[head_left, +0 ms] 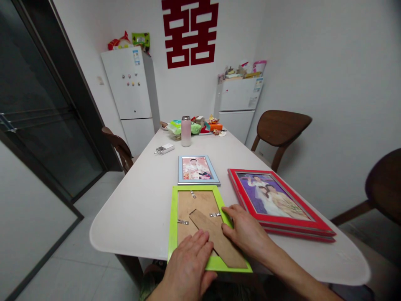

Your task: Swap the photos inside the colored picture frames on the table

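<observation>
A lime-green picture frame [172,217] lies face down at the table's near edge, its wooden backing showing. On the backing is a brown easel stand [216,236], with small metal clips [183,222] around it. My left hand [191,263] rests flat on the lower backing and stand, fingers extended, thumb by the bottom rim. At the right rim, my right hand [244,230] holds the frame with bent fingers, its thumb over the backing; some of its fingers are hidden. Just beyond is a light-blue framed photo [197,169], face up.
Stacked red picture frames [282,198] lie on the right of the white table [134,209]. Farther back are a small white device [164,149], a pink bottle [186,131] and assorted packages [214,126]. Wooden chairs [278,127] flank the table; two refrigerators [131,88] stand behind.
</observation>
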A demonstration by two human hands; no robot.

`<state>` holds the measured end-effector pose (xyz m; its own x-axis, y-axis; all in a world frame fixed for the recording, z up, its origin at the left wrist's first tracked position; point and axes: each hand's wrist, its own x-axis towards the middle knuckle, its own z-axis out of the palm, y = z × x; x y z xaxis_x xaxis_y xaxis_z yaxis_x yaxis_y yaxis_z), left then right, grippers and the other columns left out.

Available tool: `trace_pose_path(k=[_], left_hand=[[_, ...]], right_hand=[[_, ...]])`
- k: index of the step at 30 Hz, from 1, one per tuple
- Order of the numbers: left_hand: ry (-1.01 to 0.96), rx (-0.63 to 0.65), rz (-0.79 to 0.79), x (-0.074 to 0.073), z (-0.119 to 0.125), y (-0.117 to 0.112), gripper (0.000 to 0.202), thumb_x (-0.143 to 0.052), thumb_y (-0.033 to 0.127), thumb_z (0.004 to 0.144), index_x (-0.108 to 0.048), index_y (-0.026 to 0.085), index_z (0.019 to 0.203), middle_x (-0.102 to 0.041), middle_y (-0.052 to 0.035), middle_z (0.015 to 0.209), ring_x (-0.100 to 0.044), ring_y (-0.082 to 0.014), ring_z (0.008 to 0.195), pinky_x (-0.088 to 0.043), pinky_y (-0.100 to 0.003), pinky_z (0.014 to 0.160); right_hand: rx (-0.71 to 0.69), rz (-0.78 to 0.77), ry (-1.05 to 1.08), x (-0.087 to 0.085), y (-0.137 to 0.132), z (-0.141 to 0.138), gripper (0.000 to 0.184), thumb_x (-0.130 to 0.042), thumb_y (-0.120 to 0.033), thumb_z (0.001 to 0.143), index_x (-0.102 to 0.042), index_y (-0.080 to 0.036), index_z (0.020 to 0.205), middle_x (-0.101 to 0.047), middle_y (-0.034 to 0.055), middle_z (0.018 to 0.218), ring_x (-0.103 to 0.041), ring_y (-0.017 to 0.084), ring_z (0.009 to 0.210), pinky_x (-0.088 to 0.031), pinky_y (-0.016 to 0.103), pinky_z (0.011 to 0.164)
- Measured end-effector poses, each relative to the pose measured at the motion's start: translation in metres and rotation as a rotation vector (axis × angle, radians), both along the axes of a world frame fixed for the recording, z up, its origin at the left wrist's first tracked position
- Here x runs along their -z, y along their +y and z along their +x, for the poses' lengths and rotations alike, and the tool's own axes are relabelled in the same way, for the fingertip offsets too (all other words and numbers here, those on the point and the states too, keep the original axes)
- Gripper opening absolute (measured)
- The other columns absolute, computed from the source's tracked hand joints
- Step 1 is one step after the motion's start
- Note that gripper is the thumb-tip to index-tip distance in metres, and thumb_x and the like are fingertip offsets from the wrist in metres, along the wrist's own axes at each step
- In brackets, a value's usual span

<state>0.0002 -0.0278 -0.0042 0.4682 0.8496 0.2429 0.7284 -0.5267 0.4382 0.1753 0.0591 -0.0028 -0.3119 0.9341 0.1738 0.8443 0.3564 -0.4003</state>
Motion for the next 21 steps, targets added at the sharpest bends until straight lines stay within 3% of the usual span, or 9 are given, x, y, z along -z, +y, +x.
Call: trace_pose_path(k=[4,8,16,21], left_hand=[[-0.021,0.009,-0.006,-0.001,-0.001,0.002,0.048,-0.057,0.020,0.066,-0.047,0.018,0.113,-0.045,-0.0132,0.121,-0.042,-0.0271,0.111,-0.036,-0.044,0.090],[0.099,0.020,-0.053,-0.004,-0.002,0.003,0.049,-0.057,0.021,0.067,-0.045,0.017,0.115,-0.042,-0.0129,0.124,-0.039,-0.0262,0.113,-0.034,-0.042,0.093],[0.182,-0.006,-0.128,-0.014,-0.003,-0.003,0.053,-0.057,0.017,0.067,-0.042,0.013,0.117,-0.037,-0.0123,0.128,-0.033,-0.0242,0.117,-0.030,-0.041,0.096],[0.251,-0.125,-0.185,-0.021,-0.016,-0.005,0.056,-0.061,0.023,0.064,-0.043,0.011,0.116,-0.037,-0.0151,0.128,-0.030,-0.0263,0.119,-0.020,-0.048,0.099]], right_hand=[[-0.079,0.088,-0.044,0.001,0.009,-0.007,0.028,-0.045,-0.012,0.067,-0.062,-0.014,0.089,-0.051,0.0125,0.103,-0.047,0.022,0.095,-0.036,0.031,0.082],[-0.089,0.104,-0.085,0.000,0.019,-0.014,0.023,-0.043,-0.013,0.072,-0.066,-0.016,0.076,-0.055,0.0098,0.084,-0.048,0.020,0.081,-0.038,0.029,0.073],[-0.097,0.165,-0.108,-0.003,0.017,-0.016,0.024,-0.044,-0.014,0.074,-0.064,-0.016,0.087,-0.055,0.0087,0.084,-0.046,0.018,0.081,-0.036,0.026,0.073],[-0.173,0.169,-0.055,-0.011,0.028,-0.041,0.025,-0.039,-0.018,0.078,-0.062,-0.015,0.089,-0.058,0.0071,0.087,-0.047,0.016,0.085,-0.033,0.025,0.077]])
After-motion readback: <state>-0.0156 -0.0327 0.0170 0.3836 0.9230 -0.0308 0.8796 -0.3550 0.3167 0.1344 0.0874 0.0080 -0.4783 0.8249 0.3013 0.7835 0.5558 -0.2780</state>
